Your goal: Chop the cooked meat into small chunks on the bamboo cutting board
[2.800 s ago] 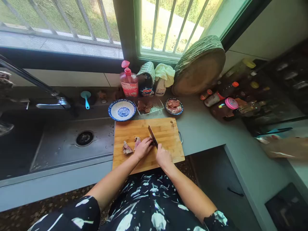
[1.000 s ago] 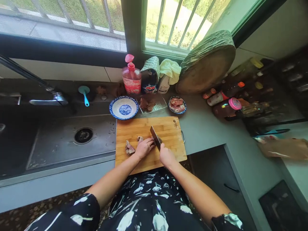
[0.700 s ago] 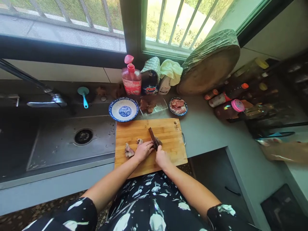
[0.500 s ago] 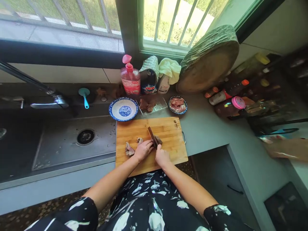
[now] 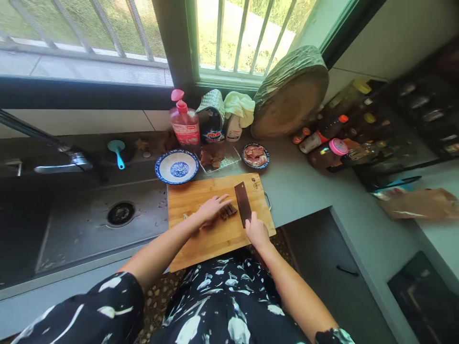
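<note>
A grey worktop (image 5: 304,191) under a barred window carries a rectangular bamboo cutting board (image 5: 201,239). On it, the left hand (image 5: 210,210) lies flat, fingers spread open, beside dark sliced meat (image 5: 228,210); the right hand (image 5: 255,230) grips a broad-bladed cleaver (image 5: 243,202), lying flat just right of the meat.

The cutting board (image 5: 201,239) lies right of the sink (image 5: 89,224), with two plates (image 5: 163,174) behind it.

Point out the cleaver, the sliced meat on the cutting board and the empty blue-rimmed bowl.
cleaver (image 5: 243,204), head view, flat of the blade
sliced meat (image 5: 228,210), head view, middle of the slices
blue-rimmed bowl (image 5: 168,167), head view, white inner wall
</note>
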`<action>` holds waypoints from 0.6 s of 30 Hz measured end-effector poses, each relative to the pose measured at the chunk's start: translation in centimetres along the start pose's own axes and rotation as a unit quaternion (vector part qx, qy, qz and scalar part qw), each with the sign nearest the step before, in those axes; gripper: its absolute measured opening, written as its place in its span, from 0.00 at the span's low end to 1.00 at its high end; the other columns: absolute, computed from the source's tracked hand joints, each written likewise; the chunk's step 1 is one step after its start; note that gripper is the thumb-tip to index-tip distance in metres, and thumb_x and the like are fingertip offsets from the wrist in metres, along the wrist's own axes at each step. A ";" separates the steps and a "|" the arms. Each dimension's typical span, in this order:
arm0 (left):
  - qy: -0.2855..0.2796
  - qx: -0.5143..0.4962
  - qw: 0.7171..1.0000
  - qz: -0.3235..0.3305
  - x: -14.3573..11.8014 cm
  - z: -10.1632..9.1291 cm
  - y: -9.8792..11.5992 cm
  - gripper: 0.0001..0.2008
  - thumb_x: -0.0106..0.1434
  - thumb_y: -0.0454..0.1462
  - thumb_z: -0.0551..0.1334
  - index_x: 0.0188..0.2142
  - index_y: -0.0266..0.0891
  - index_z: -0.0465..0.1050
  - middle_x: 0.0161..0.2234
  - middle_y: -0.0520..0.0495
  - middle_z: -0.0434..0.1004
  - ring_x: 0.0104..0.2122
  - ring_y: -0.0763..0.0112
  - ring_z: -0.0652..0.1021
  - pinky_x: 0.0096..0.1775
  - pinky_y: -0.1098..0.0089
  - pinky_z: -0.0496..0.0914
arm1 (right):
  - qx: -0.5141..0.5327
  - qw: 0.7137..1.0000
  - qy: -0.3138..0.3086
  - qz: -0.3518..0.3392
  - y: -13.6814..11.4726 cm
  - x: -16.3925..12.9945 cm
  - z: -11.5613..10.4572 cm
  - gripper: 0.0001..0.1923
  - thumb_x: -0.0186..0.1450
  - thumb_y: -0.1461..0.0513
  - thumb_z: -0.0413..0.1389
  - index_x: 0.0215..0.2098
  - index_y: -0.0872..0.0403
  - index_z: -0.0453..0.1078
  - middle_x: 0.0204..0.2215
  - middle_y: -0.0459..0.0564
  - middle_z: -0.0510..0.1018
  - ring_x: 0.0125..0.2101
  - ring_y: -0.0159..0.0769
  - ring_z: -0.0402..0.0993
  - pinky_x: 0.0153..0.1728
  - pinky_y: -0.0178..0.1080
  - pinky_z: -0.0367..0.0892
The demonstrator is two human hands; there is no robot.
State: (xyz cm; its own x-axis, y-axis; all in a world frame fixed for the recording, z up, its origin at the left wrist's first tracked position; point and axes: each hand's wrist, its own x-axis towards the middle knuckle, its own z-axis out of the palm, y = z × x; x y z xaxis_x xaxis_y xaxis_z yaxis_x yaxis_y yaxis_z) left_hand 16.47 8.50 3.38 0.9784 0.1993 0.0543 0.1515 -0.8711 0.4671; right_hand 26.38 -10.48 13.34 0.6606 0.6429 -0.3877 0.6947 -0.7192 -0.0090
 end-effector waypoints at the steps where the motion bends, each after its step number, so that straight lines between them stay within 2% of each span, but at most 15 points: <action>1: -0.030 -0.011 0.999 0.031 1.0 -0.2 -0.3 0.28 0.54 0.25 0.51 0.53 0.47 0.62 0.56 0.46 0.62 0.45 0.65 0.71 0.45 0.66 0.66 | 0.006 1.000 -0.002 0.009 0.2 -0.1 0.3 0.10 0.67 0.60 0.43 0.44 0.57 0.55 0.30 0.55 0.75 0.32 0.39 0.74 0.29 0.35 0.61; 3: -0.075 -0.024 0.994 0.076 2.5 -0.1 -0.5 0.23 0.53 0.27 0.55 0.49 0.43 0.67 0.49 0.44 0.70 0.42 0.65 0.72 0.45 0.67 0.65 | 0.014 1.000 -0.002 0.023 0.7 -0.4 0.8 0.09 0.67 0.61 0.43 0.43 0.57 0.55 0.30 0.55 0.75 0.32 0.39 0.74 0.29 0.35 0.61; 4: -0.079 -0.022 0.993 0.080 2.9 0.1 -0.4 0.21 0.52 0.29 0.57 0.47 0.41 0.68 0.46 0.42 0.72 0.41 0.64 0.72 0.45 0.67 0.65 | 0.017 0.999 0.000 0.029 0.9 -0.5 1.0 0.09 0.66 0.61 0.43 0.43 0.57 0.55 0.30 0.55 0.75 0.32 0.39 0.74 0.29 0.35 0.62; 5: -0.068 -0.014 0.995 0.070 3.0 0.6 0.0 0.19 0.52 0.31 0.59 0.45 0.39 0.69 0.43 0.42 0.73 0.41 0.63 0.72 0.44 0.66 0.65 | 0.018 0.999 0.003 0.034 1.1 -0.6 1.2 0.10 0.66 0.61 0.43 0.43 0.58 0.55 0.30 0.56 0.75 0.32 0.39 0.74 0.29 0.35 0.62; 7: -0.012 0.005 1.000 0.010 2.4 1.6 1.2 0.18 0.51 0.35 0.62 0.44 0.37 0.68 0.40 0.40 0.72 0.41 0.60 0.71 0.43 0.64 0.66 | 0.017 0.999 0.010 0.041 1.2 -0.8 1.4 0.11 0.66 0.61 0.42 0.45 0.58 0.55 0.29 0.55 0.75 0.31 0.40 0.74 0.28 0.36 0.63; 10: 0.075 0.012 0.992 -0.100 0.8 3.2 3.5 0.20 0.52 0.37 0.63 0.45 0.35 0.66 0.41 0.39 0.70 0.41 0.58 0.69 0.43 0.61 0.67 | 0.011 0.999 0.025 0.026 0.7 -1.0 1.3 0.12 0.66 0.61 0.42 0.47 0.58 0.53 0.28 0.55 0.75 0.30 0.42 0.75 0.29 0.37 0.64; 12: 0.105 -0.004 0.985 -0.140 0.0 3.9 4.4 0.21 0.52 0.37 0.63 0.45 0.34 0.65 0.41 0.38 0.69 0.42 0.58 0.69 0.44 0.60 0.66 | 0.003 1.000 0.028 -0.001 0.0 -1.1 1.2 0.13 0.66 0.61 0.41 0.48 0.58 0.52 0.28 0.55 0.75 0.30 0.42 0.75 0.29 0.38 0.65; 14: 0.118 -0.027 0.981 -0.154 -0.4 4.2 4.6 0.22 0.52 0.36 0.64 0.46 0.34 0.64 0.43 0.38 0.68 0.43 0.58 0.69 0.45 0.59 0.66 | -0.006 0.999 0.024 -0.027 -0.8 -1.1 1.1 0.13 0.67 0.62 0.40 0.48 0.58 0.52 0.28 0.56 0.74 0.31 0.42 0.75 0.31 0.38 0.65; 18: 0.116 -0.066 0.980 -0.147 -0.7 4.0 3.4 0.24 0.50 0.32 0.63 0.48 0.35 0.63 0.46 0.39 0.66 0.46 0.58 0.68 0.48 0.60 0.66 | -0.029 0.999 0.023 -0.038 -2.3 -0.9 1.4 0.14 0.66 0.64 0.41 0.49 0.61 0.52 0.29 0.58 0.74 0.32 0.42 0.75 0.31 0.37 0.66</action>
State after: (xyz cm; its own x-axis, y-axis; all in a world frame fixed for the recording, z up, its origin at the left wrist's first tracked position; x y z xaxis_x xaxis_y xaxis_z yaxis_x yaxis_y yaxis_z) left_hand 16.85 3.57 1.37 0.8341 0.5438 0.0926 0.3878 -0.6973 0.6028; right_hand 23.84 -9.76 12.40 0.6168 0.7078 -0.3443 0.7579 -0.6522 0.0171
